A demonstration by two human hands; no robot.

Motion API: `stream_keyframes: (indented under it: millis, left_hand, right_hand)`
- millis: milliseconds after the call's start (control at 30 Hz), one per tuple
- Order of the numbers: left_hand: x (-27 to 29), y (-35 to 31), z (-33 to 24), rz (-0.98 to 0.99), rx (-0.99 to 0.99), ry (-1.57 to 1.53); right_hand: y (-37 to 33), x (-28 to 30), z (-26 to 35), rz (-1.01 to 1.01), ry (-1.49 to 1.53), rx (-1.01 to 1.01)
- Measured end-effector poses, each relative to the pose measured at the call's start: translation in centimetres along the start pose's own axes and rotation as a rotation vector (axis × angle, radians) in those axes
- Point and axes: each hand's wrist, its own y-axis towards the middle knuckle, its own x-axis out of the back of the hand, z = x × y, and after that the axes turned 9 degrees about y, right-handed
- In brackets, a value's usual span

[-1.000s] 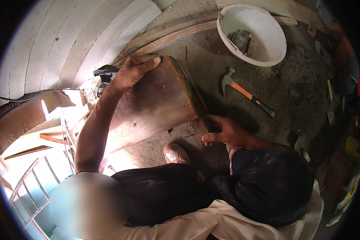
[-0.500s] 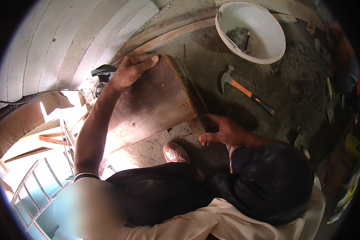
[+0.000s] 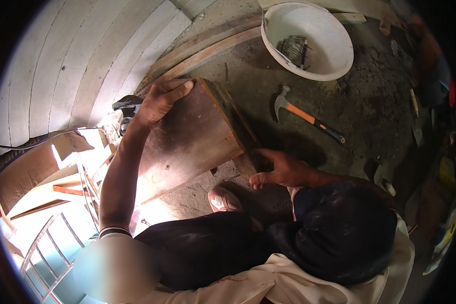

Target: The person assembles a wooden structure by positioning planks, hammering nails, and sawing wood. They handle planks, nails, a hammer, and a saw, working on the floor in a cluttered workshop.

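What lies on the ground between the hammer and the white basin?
In the head view, only bare dirt ground lies between the hammer and the white basin. No tool or other object sits in that short stretch.

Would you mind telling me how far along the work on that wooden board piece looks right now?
Done: the wooden board piece lies on the ground. In hand: the left hand grips its far corner, and the right hand rests at its near edge. Left: the hammer lies untouched beside it, and the white basin still holds nails.
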Motion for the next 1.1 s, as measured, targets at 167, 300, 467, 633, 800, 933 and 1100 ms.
stream_keyframes:
  millis: [167, 300, 467, 633, 800, 933, 1100]
  left_hand:
    - [-0.5, 0.0, 0.2, -0.085, -0.133, 0.039]
    - [-0.4, 0.2, 0.2, -0.075, -0.142, 0.050]
    - [-0.4, 0.0, -0.1, -0.094, -0.099, 0.053]
    - [-0.5, -0.2, -0.5, -0.105, -0.104, 0.090]
    - [-0.2, 0.2, 0.0, -0.092, -0.159, 0.098]
    - [-0.8, 0.2, 0.3, -0.138, -0.193, 0.058]
    - [-0.4, -0.6, -0.7, -0.089, -0.104, 0.185]
  right_hand:
    - [0.1, 0.1, 0.3, 0.012, -0.033, -0.017]
    - [0.1, 0.1, 0.4, 0.017, -0.034, -0.027]
    - [0.2, 0.3, 0.2, 0.035, -0.019, -0.010]
    - [0.2, 0.5, 0.2, 0.026, -0.052, -0.027]
    - [0.2, 0.4, 0.3, 0.017, -0.061, -0.030]
    - [-0.1, 0.3, 0.4, 0.020, -0.027, -0.038]
    - [-0.3, 0.3, -0.3, 0.035, -0.049, -0.055]
